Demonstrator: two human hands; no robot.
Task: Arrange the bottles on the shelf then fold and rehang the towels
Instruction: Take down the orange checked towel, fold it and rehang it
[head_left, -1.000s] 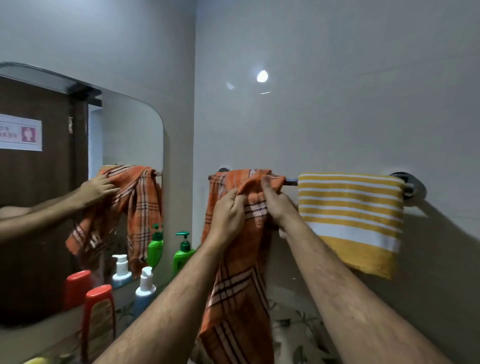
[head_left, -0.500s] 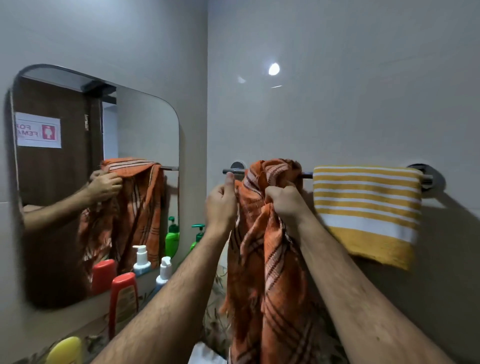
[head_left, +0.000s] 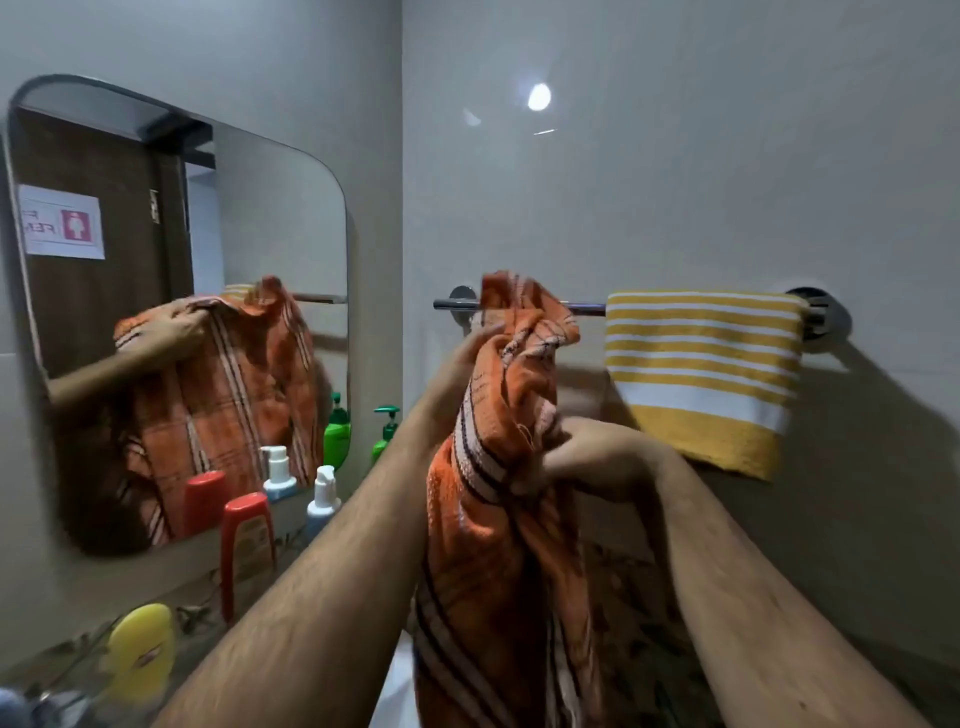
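while the left hand (head_left: 470, 358) grips the bunched orange plaid cloth towel (head_left: 501, 499) at centre frame, the right hand (head_left: 587, 457) clutches it lower down. right of them, a yellow-and-white striped towel (head_left: 701, 374) drapes over the chrome wall rail (head_left: 587, 309).

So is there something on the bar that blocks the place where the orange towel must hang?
Nothing visible does. The bar is bare left of the yellow towel, which covers only its right part. Both hands grip the orange towel.

A rounded-corner wall mirror (head_left: 270, 218) is mounted left of the corner, reflecting a brown door (head_left: 88, 312) bearing a white sign (head_left: 62, 222) with a pink pictogram, and a ceiling-light glare spot (head_left: 539, 96) shows on the glossy wall.
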